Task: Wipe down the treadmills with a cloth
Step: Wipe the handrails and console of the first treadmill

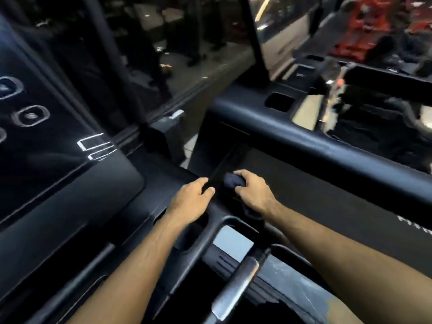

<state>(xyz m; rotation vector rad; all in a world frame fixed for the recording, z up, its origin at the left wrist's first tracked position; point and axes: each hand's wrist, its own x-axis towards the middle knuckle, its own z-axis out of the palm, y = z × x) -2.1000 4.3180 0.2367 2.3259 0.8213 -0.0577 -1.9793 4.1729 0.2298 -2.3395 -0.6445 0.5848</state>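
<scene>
Right hand [253,192]: fingers curled round a dark cloth [234,181], clenching it and pressing it onto the black treadmill console [163,183], just beside the gap between two machines.
Cloth: bunched under the right palm; a loose end shows below the wrist.
Left hand [191,199]: lies flat on the console edge, fingers relaxed and grasping nothing, just beside the right hand.
Touch screen [46,118]: far left, dark, with round icons, blurred.
Metal handle [233,288]: silver bar in the foreground, between the two forearms.
Neighbouring treadmill [304,141]: to the right, its black crossbar running diagonally.
</scene>
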